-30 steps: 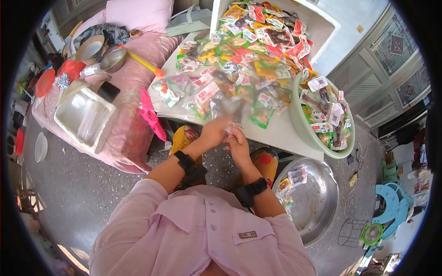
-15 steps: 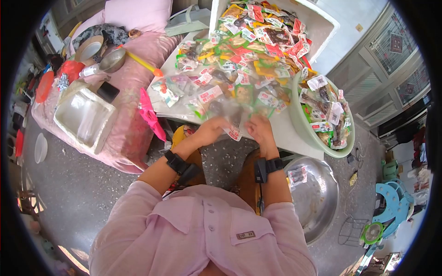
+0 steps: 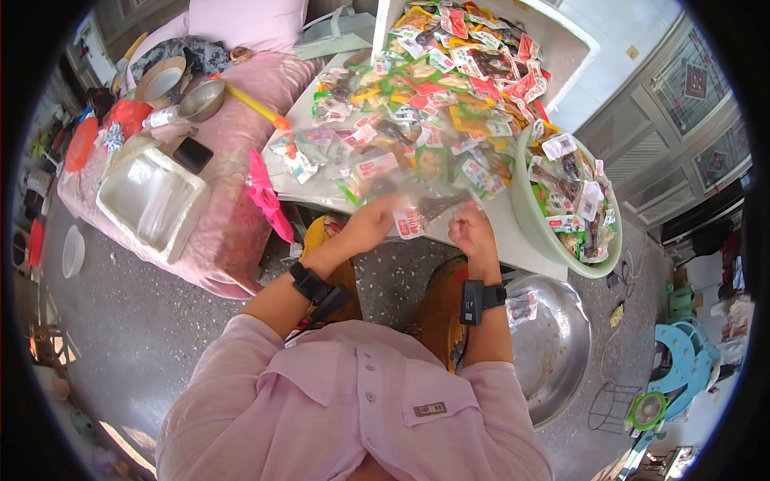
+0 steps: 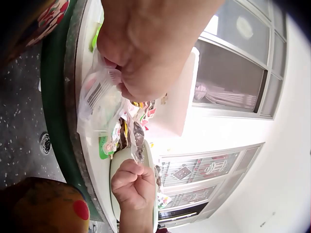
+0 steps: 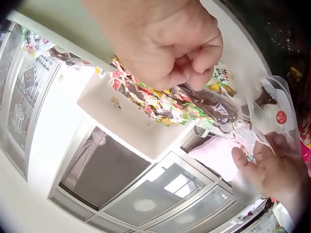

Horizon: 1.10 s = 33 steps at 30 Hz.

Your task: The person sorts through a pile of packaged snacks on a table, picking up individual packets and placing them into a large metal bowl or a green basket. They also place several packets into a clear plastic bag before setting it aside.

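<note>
A clear packet with a dark piece of food inside stretches sideways between my two hands, above the table's front edge. My left hand grips its end by the red-and-white label. In the left wrist view, a barcode shows on clear plastic at those fingers. At the other end, the curled fingers of my right hand pinch the packet's tip, as the right wrist view also shows along the dark food. Many similar packets lie on the table just beyond.
A white foam box full of packets stands at the back. On the right, a green tub holds more packets, above a metal basin on the floor. To the left is a pink-covered bed with another foam box.
My hands were together at the packet, then moved apart. The right hand has shifted right, and the packet now lies stretched out between both hands. The view has shifted slightly.
</note>
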Available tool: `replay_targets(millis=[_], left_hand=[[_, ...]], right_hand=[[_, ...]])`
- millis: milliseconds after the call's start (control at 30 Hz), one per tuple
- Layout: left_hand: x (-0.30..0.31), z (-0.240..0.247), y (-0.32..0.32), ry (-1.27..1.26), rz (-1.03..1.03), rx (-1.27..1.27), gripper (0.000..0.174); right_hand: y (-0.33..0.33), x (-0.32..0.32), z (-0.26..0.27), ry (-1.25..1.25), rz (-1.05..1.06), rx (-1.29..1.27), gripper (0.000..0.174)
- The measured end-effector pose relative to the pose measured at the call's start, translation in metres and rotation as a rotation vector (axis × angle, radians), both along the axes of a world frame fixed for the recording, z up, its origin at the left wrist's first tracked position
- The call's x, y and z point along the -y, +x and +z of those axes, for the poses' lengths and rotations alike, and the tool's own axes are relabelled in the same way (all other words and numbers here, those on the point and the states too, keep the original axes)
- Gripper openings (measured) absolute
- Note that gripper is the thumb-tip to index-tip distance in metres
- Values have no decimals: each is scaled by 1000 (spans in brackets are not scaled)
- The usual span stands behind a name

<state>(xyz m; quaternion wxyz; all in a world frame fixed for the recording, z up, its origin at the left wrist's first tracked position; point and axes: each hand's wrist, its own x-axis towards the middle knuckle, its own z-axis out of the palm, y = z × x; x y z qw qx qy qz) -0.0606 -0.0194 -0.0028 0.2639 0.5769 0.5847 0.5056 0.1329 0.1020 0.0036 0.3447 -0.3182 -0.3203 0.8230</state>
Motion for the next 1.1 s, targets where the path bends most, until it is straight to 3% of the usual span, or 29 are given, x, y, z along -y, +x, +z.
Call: replay_targets(millis=[133,367,533,667,833,933,1033,1100], left_hand=[[3,6,7,13,147,-74,26],[-5,11,25,153,237,-207,18],[-8,18,37,217,132,-427,18],[4,26,42,66,46,-597,20],[9,15,35,141,101,-610,23],[10,12,40,132,79,-618,24],[9,7,45,159,75,-571,19],[8,7,43,178,81,-549,19]], right_hand=[[22,40,5,43,-125,118,9],[44,85,-9,-92,-224,15,12],[34,87,-14,-164,-232,-11,20],[17,92,-19,-208,-319,-131,23],[0,100,-41,-306,-368,-220,23],[-20,108,-48,-203,-175,-306,6],[-47,102,-39,-164,-123,-271,15],[-48,100,-29,-105,-12,-251,11]])
